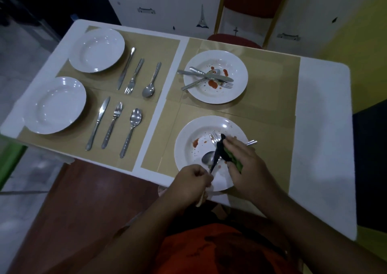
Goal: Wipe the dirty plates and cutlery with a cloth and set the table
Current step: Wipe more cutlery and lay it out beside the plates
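Sauce could smear back onto the near dirty plate (188, 146) if the knife (215, 162) slips from the left hand (191, 182), whose fingers clamp its handle, while the right hand (244, 165) pinches the cloth (227, 153) round its blade. Just beyond the fingers, a fork (213, 137) and spoon (207, 158) crowd the plate; farther off waits another dirty plate (215, 77).
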The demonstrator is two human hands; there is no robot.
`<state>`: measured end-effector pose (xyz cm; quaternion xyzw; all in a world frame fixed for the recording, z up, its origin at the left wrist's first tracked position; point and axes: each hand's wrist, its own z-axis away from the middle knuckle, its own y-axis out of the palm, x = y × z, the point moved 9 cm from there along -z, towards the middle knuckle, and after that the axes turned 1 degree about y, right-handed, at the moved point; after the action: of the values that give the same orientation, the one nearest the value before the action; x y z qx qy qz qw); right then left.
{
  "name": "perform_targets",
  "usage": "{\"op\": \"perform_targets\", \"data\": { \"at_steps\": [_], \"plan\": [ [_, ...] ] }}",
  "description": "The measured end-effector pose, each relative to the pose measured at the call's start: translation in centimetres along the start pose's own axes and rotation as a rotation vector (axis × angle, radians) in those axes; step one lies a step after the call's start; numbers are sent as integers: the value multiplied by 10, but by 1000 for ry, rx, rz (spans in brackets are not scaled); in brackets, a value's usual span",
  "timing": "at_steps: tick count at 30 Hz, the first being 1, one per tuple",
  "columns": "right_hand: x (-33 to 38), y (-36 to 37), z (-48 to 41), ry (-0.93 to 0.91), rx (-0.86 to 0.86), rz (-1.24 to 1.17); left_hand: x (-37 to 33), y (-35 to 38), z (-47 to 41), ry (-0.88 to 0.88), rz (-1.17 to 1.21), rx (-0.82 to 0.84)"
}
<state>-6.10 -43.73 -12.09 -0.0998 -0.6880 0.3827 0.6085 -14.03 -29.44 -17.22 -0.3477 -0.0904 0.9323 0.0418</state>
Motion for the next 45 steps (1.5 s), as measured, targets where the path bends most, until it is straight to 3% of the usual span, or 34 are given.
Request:
{"op": "perform_targets", "data": {
  "at_steps": [4, 9, 13, 15, 19, 23, 27, 32, 36, 40, 45],
  "plan": [
    [34, 33, 8, -246, 151, 99, -11, -9, 3, 70, 78, 50],
    [16, 22, -23, -56, 66, 136, -9, -26, 8, 79, 206, 78],
    [51, 41, -24, -175, 117, 181, -18, -48, -2, 67, 306, 97],
    [51, 47, -27, -173, 118, 177, -22, -59, -7, 87, 261, 104],
    [9, 31, -47, 125, 71, 114, -13, -72, -9, 66, 136, 127],
    [-1, 7, -46, 307, -121, 20, -20, -81, -18, 102, -57, 113],
    [36, -3, -35, 210, -257, 34, -38, -78, -23, 188, -219, 165],
    [60, 45, -27, -20, -40, 233, -57, -75, -24, 311, -319, 165],
    [18, 38, -34, 192, -51, 212, -53, -81, -24, 375, -374, 143],
    [3, 5, -39, 360, -194, 87, -42, -90, -25, 248, -202, 134],
    [39, 0, -36, 235, -277, 62, -46, -85, -30, 304, -467, 111]
  ]
}}
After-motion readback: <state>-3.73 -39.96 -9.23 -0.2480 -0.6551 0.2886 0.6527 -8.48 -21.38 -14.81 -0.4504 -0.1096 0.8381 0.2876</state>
